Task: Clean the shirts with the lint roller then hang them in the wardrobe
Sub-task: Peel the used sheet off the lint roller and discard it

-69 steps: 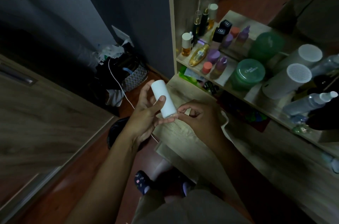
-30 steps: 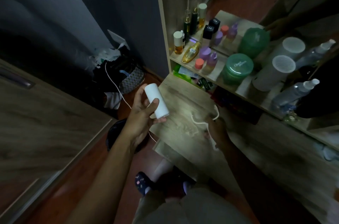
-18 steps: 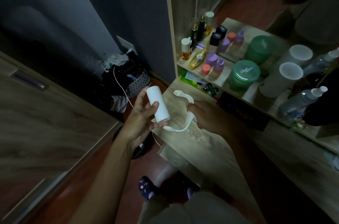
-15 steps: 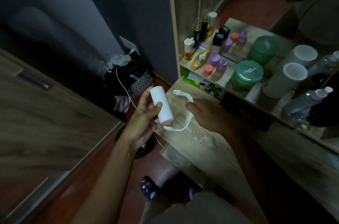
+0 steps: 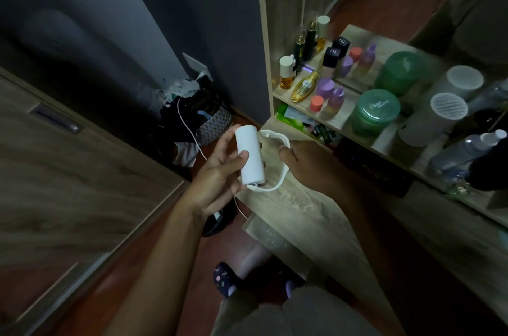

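Head view, left hand (image 5: 217,173): we see it closed round the white roll (image 5: 249,158), thumb across the front, roll held upright off the edge of the wooden desk (image 5: 297,214).
Head view, right hand (image 5: 308,162): closed on the curved white handle frame (image 5: 277,165), whose lower end meets the roll's base.
Task's things: lint roller in two parts, both in hand; no shirts or wardrobe interior in view.
Risk, seating: we judge the frame could miss the roll's core and spring off.
Risk, drop: the roll could slip to the floor near the cluttered basket (image 5: 211,124).
Risk, shelf: an elbow swing could topple the bottles (image 5: 302,88).
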